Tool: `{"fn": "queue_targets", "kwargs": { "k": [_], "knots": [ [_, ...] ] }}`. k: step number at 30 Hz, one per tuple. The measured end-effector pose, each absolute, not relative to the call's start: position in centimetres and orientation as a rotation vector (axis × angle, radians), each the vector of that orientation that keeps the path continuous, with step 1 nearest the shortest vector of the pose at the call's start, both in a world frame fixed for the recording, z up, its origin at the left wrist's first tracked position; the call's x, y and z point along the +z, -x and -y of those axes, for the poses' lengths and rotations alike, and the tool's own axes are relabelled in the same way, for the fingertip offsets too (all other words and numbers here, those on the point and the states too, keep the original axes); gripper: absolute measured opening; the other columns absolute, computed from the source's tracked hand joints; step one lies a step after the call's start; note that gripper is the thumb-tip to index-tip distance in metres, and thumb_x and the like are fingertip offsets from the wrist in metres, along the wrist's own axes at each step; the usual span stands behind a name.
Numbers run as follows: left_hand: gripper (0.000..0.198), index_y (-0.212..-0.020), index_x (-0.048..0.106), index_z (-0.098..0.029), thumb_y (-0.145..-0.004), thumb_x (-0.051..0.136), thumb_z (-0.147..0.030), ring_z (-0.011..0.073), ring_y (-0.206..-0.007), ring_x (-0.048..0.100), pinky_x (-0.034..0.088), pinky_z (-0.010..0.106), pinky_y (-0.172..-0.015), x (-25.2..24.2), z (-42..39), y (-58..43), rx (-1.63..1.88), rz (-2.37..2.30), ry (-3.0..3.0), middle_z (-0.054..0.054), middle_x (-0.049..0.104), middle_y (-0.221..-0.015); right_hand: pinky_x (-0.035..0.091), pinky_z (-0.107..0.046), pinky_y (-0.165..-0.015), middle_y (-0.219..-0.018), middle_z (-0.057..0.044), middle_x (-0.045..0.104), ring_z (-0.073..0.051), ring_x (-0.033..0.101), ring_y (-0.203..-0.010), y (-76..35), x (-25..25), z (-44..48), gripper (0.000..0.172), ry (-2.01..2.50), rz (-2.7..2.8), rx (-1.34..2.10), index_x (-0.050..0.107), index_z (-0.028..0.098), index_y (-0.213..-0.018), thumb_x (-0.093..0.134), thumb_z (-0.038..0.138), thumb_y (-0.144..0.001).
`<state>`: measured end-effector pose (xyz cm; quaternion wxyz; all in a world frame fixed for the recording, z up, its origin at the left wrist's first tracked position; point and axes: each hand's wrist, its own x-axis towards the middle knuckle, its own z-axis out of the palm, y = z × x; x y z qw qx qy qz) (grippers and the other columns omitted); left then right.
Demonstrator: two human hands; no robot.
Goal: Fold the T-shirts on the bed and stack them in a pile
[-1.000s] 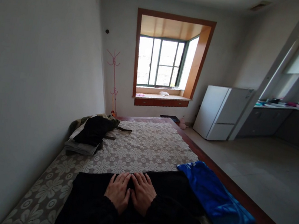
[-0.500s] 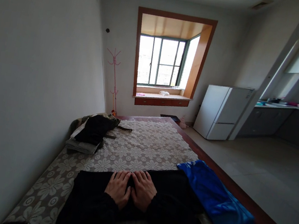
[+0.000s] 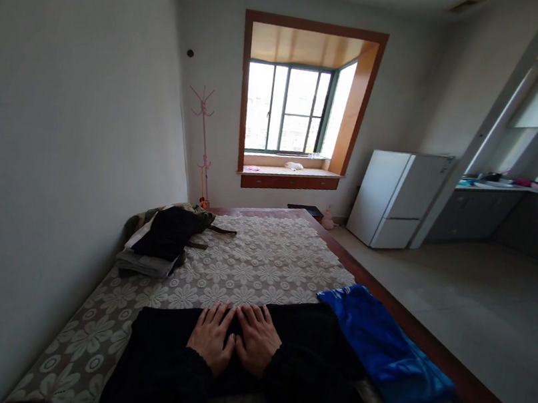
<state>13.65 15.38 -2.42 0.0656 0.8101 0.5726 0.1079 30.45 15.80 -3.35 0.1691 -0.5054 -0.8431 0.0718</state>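
Black cloth point(image 3: 158, 333), a folded garment whose exact kind I cannot tell, lies flat across the near part of the bed. My left hand point(image 3: 212, 338) rests palm down on it, fingers stretched out. Beside it, my right hand point(image 3: 256, 339) also lies flat on the cloth, fingers spread, its thumb close to the left thumb. Both hands are open and grip nothing. Dark sleeves cover my wrists and blend into the cloth. A folded blue garment point(image 3: 386, 347) lies to the right, against the black cloth's right end.
A flower-patterned cover point(image 3: 261, 254) lies over the bed with its red-brown wooden edge point(image 3: 364, 273). Clothes and a black bag-like item point(image 3: 168, 233) are piled by the left wall. Farther off stand a pink coat rack point(image 3: 203, 131) and a white fridge point(image 3: 390, 199).
The view has shifted very slightly. My fingers look a little more spread on the black cloth; both hands stay in the same place.
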Motion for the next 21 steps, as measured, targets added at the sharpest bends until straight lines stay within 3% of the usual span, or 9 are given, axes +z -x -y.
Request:
{"fn": "queue_targets", "kwargs": {
  "k": [5, 11, 21],
  "knots": [
    [0.065, -0.152, 0.042, -0.027, -0.087, 0.045, -0.038, 0.0294, -0.149, 0.027, 0.007, 0.057, -0.123, -2.27, -15.39, -13.77, 0.265, -1.771, -2.426, 0.003, 0.037, -0.16, 0.009, -0.05, -0.122, -0.151, -0.012, 0.046, -0.029, 0.034, -0.14, -30.58, -3.01, -15.75, 0.06, 1.443, 2.408, 0.23, 0.043, 0.016, -0.149, 0.044, 0.039, -0.094],
    [0.066, -0.153, 0.04, -0.028, -0.088, 0.043, -0.04, 0.0291, -0.15, 0.024, 0.004, 0.059, -0.123, -2.17, -15.32, -13.93, 0.202, -1.792, -2.42, 0.001, 0.034, -0.161, 0.006, -0.049, -0.123, -0.154, -0.011, 0.043, -0.029, 0.031, -0.143, -30.6, -3.29, -15.83, 0.061, 1.46, 2.409, 0.244, 0.041, 0.016, -0.152, 0.042, 0.039, -0.095],
    [0.066, -0.154, 0.035, -0.032, -0.089, 0.04, -0.039, 0.0327, -0.15, 0.022, -0.005, 0.069, -0.118, -2.23, -15.23, -14.0, 0.167, -1.825, -2.433, -0.001, 0.032, -0.162, 0.002, -0.051, -0.123, -0.162, -0.009, 0.028, -0.028, 0.02, -0.151, -30.71, -3.55, -16.21, 0.068, 1.484, 2.471, 0.347, 0.03, 0.014, -0.157, 0.039, 0.036, -0.093]
  ]
}}
